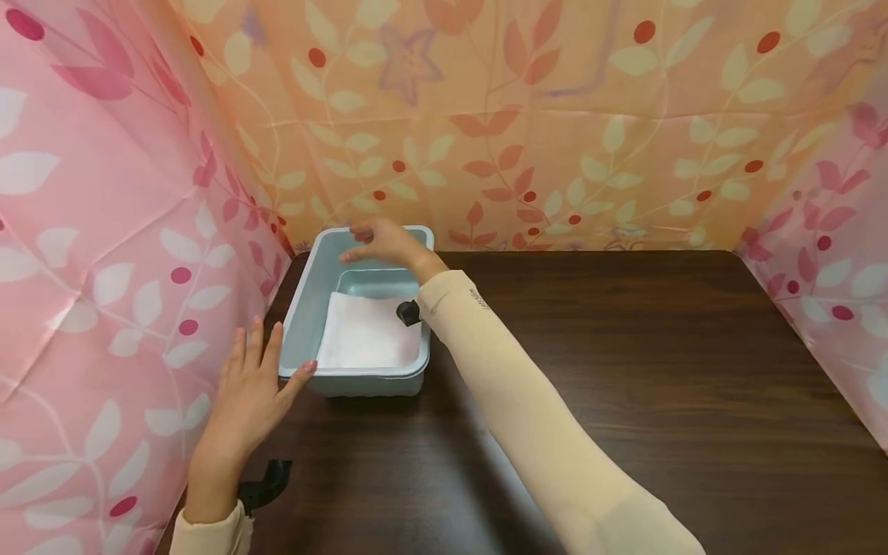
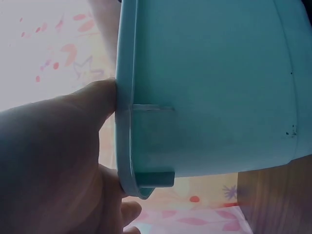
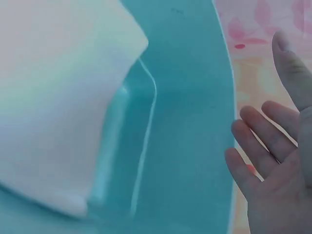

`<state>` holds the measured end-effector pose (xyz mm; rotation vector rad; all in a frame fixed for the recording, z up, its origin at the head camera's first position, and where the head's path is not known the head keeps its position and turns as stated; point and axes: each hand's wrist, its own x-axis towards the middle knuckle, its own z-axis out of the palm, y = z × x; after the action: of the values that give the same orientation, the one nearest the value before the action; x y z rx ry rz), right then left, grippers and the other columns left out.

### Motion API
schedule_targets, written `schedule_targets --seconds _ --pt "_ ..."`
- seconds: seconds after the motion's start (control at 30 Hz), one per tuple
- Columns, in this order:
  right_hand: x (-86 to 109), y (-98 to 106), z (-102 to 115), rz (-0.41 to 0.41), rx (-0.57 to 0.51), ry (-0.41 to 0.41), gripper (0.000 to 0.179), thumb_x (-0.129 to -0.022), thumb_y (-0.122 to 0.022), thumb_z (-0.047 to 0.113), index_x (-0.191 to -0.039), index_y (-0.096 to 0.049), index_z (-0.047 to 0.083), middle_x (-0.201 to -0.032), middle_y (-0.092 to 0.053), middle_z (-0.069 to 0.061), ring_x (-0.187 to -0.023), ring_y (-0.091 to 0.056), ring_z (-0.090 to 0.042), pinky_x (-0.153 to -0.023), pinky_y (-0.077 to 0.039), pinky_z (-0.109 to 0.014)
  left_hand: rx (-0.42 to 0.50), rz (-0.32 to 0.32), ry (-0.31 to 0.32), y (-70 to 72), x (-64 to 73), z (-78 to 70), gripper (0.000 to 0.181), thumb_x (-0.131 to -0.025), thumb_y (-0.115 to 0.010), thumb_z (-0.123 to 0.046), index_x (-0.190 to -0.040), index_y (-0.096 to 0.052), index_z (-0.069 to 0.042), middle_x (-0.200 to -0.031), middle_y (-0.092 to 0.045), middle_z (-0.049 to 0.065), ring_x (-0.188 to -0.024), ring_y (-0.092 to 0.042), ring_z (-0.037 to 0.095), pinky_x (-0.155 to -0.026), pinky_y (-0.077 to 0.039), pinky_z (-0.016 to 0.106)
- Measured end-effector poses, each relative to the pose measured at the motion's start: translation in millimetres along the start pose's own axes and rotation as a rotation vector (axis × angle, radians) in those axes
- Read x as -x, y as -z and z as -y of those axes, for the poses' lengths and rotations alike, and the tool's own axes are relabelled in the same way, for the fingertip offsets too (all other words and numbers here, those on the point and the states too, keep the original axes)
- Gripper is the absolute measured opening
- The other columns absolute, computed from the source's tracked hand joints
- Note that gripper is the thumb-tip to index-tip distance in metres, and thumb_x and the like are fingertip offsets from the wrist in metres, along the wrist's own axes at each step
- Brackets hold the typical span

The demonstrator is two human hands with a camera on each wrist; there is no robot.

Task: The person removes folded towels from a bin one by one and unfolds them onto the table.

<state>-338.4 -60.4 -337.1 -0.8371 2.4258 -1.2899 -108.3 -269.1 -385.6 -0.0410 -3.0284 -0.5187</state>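
Observation:
A light blue plastic tub (image 1: 375, 385) stands at the back left of the table, with a folded white cloth (image 1: 364, 333) lying flat in its near part. My left hand (image 1: 250, 393) is at the tub's front left corner, fingers spread and fairly straight. In the left wrist view, the thumb (image 2: 100, 95) touches the rim (image 2: 125, 97). Over the far end of the tub is my right hand (image 1: 388, 243), holding nothing. The right wrist view shows its fingers (image 3: 261, 136) loosely extended near the tub's edge, with the cloth (image 3: 58, 97) inside.
The dark wooden table (image 1: 624, 370) extends to the right of the tub. An orange leaf-patterned curtain (image 1: 520, 116) hangs right behind the tub, and a pink one (image 1: 104, 231) closes off the left side. Another pink curtain (image 1: 846, 254) borders the right.

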Motion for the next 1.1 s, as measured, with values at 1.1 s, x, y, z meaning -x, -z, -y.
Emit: schedule_targets --seconds 1.1 --pt "-6.0 -79.5 -23.9 -0.04 -0.082 -0.22 0.069 -0.087 -0.076 0.029 -0.144 -0.049 0.002 -0.146 -0.055 -0.014 -0.137 -0.051 -0.027 -0.114 -0.042 -0.038 0.044 0.005 0.03 -5.2 -0.7 0.3 0.09 -0.098 -0.043 -0.06 -0.159 -0.006 -0.006 -0.166 0.007 0.021 -0.152 0.009 0.048 -0.115 -0.007 0.075"
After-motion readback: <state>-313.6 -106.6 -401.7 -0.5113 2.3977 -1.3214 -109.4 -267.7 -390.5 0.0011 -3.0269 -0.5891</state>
